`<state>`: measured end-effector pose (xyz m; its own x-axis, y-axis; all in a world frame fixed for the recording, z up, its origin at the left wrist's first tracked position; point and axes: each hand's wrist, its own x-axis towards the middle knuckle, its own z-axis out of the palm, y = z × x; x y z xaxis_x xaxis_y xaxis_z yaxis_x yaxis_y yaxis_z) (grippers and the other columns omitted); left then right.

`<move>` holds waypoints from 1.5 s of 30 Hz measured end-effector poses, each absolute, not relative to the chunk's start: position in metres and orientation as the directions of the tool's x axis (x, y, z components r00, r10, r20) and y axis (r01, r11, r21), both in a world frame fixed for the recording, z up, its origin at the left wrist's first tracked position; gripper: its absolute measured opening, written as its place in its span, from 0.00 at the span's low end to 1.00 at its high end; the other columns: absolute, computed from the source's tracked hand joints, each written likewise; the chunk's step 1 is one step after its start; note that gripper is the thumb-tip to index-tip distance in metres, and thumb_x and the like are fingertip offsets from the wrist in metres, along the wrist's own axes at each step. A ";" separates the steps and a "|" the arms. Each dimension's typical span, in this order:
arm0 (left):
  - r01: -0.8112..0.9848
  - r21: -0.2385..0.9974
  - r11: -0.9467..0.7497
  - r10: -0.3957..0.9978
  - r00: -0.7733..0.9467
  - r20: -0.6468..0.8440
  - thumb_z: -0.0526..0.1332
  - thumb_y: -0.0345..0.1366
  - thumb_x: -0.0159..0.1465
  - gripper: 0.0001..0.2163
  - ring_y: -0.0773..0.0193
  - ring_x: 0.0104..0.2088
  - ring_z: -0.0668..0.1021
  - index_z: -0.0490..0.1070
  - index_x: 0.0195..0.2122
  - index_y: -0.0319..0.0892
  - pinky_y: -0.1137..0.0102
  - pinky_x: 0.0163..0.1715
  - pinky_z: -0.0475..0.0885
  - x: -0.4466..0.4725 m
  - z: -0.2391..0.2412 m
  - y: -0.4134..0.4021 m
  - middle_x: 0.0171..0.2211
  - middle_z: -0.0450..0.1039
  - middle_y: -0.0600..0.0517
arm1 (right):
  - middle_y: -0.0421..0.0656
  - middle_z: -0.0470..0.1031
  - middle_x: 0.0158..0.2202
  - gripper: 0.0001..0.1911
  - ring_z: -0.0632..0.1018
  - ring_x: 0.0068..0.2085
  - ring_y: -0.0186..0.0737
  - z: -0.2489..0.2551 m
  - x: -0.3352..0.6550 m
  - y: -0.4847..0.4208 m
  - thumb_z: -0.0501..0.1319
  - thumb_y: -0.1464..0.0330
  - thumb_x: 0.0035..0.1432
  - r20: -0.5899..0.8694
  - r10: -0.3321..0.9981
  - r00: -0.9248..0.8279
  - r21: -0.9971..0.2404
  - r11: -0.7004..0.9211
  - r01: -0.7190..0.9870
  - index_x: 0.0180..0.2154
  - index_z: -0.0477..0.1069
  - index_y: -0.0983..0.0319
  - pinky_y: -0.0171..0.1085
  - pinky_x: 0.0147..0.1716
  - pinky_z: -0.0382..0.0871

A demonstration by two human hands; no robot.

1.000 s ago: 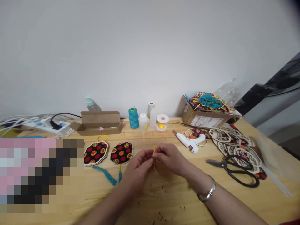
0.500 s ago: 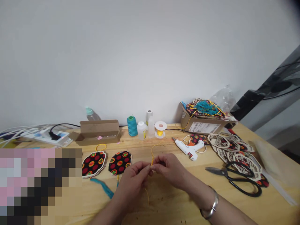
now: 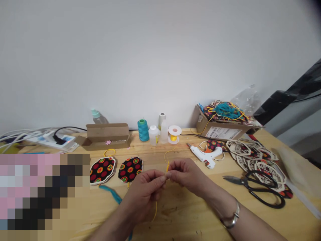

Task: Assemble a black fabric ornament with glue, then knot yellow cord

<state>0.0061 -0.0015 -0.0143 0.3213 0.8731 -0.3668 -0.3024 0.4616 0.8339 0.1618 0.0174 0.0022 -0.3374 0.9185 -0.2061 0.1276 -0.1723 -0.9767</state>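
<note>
Both hands meet fingertip to fingertip over the wooden table, pinching a thin yellow cord [image 3: 168,165]. My left hand [image 3: 150,185] grips it between thumb and forefinger, and a loose end hangs below that palm. My right hand [image 3: 184,174], with a silver bangle at its wrist, is closed on the same cord, where it looks braided or knotted. From there the cord runs up toward a white spool [image 3: 175,134] of yellow cord. Left of my hands lies a patterned fabric piece [image 3: 130,169]; a teal tassel [image 3: 111,194] trails from a stack of similar pieces [image 3: 103,170].
Large black-handled scissors [image 3: 255,187] and a white glue gun [image 3: 204,155] lie to the right, near wooden cut-outs [image 3: 260,160]. A full cardboard box [image 3: 220,129] stands behind them. Teal thread [image 3: 143,130], small bottles [image 3: 153,135] and an open carton [image 3: 107,135] line the wall.
The view has shifted slightly, so most things sit a little higher and further right. Both hands keep their pinch on the yellow cord, and the fingers have moved only slightly.
</note>
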 end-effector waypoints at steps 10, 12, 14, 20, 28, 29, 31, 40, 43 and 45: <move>-0.330 0.796 0.508 0.857 0.292 -0.425 0.68 0.35 0.47 0.07 0.78 0.16 0.58 0.73 0.22 0.36 0.80 0.14 0.48 0.006 -0.014 -0.002 0.17 0.65 0.56 | 0.33 0.61 0.14 0.06 0.58 0.17 0.25 0.012 0.160 0.017 0.61 0.68 0.44 -0.242 0.914 -0.326 -0.968 -0.203 0.149 0.20 0.66 0.63 0.28 0.15 0.50; -0.334 0.798 0.501 0.861 0.280 -0.424 0.68 0.35 0.47 0.07 0.79 0.15 0.57 0.73 0.22 0.36 0.80 0.13 0.47 0.007 -0.015 -0.002 0.17 0.65 0.56 | 0.33 0.61 0.14 0.07 0.58 0.16 0.25 0.008 0.159 0.015 0.61 0.67 0.45 -0.231 0.921 -0.313 -0.972 -0.204 0.118 0.21 0.66 0.63 0.29 0.15 0.50; -0.339 0.800 0.496 0.866 0.265 -0.424 0.68 0.35 0.47 0.07 0.79 0.15 0.57 0.73 0.22 0.37 0.80 0.13 0.46 0.008 -0.015 -0.002 0.17 0.65 0.57 | 0.33 0.61 0.15 0.07 0.58 0.16 0.25 0.003 0.158 0.013 0.60 0.67 0.45 -0.217 0.930 -0.296 -0.976 -0.202 0.080 0.20 0.66 0.63 0.29 0.16 0.50; -0.288 0.840 0.460 0.885 0.228 -0.406 0.67 0.35 0.48 0.07 0.79 0.14 0.57 0.73 0.22 0.37 0.79 0.13 0.47 0.011 -0.016 -0.004 0.16 0.66 0.57 | 0.34 0.62 0.16 0.06 0.59 0.18 0.26 -0.007 0.159 0.009 0.60 0.69 0.46 -0.172 0.952 -0.254 -0.983 -0.151 0.100 0.21 0.66 0.63 0.29 0.18 0.52; -0.232 0.880 0.414 0.908 0.172 -0.381 0.66 0.37 0.50 0.07 0.79 0.13 0.57 0.73 0.23 0.38 0.79 0.13 0.48 0.010 -0.017 -0.004 0.18 0.69 0.57 | 0.39 0.73 0.27 0.09 0.71 0.31 0.33 -0.003 0.168 0.009 0.55 0.68 0.56 0.004 0.941 -0.338 -0.916 0.139 0.377 0.28 0.72 0.61 0.31 0.31 0.61; -0.235 0.882 0.409 0.911 0.158 -0.380 0.66 0.37 0.50 0.07 0.79 0.13 0.57 0.73 0.23 0.38 0.79 0.13 0.48 0.009 -0.017 -0.004 0.18 0.70 0.57 | 0.39 0.73 0.28 0.09 0.71 0.31 0.33 -0.003 0.169 0.009 0.54 0.68 0.57 0.029 0.944 -0.328 -0.884 0.177 0.432 0.29 0.72 0.61 0.32 0.31 0.60; -0.236 0.881 0.409 0.912 0.137 -0.386 0.66 0.37 0.49 0.07 0.79 0.13 0.56 0.73 0.23 0.38 0.79 0.12 0.48 0.009 -0.016 -0.003 0.18 0.71 0.56 | 0.39 0.72 0.26 0.10 0.70 0.29 0.33 -0.004 0.170 0.007 0.55 0.66 0.57 0.076 0.952 -0.296 -0.806 0.233 0.545 0.27 0.71 0.61 0.32 0.29 0.59; -0.314 0.838 0.446 0.893 0.099 -0.438 0.67 0.37 0.48 0.08 0.78 0.14 0.62 0.74 0.25 0.38 0.80 0.14 0.54 0.012 -0.020 -0.003 0.19 0.72 0.55 | 0.39 0.69 0.23 0.09 0.67 0.24 0.34 -0.005 0.161 -0.019 0.51 0.69 0.60 0.401 0.824 -0.400 -0.402 0.551 0.732 0.28 0.66 0.61 0.35 0.24 0.52; -0.376 0.783 0.496 0.865 0.137 -0.482 0.67 0.37 0.48 0.08 0.76 0.14 0.65 0.73 0.26 0.38 0.79 0.15 0.58 0.012 -0.022 -0.004 0.21 0.74 0.54 | 0.43 0.69 0.23 0.08 0.67 0.24 0.38 -0.010 0.153 -0.027 0.50 0.74 0.58 0.475 0.593 -0.650 -0.052 0.756 0.652 0.30 0.66 0.63 0.38 0.22 0.50; -0.398 0.753 0.524 0.848 0.157 -0.507 0.68 0.37 0.47 0.09 0.78 0.13 0.63 0.72 0.26 0.38 0.80 0.13 0.56 0.012 -0.023 -0.004 0.22 0.74 0.53 | 0.43 0.67 0.22 0.08 0.66 0.23 0.39 -0.013 0.148 -0.031 0.49 0.76 0.55 0.431 0.490 -0.758 0.101 0.809 0.579 0.29 0.66 0.64 0.38 0.21 0.49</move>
<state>0.0115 -0.0036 -0.0231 0.1573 0.8476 -0.5068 -0.3980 0.5241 0.7529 0.1483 -0.0309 -0.0129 -0.7581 0.4895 0.4309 0.5795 0.8087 0.1008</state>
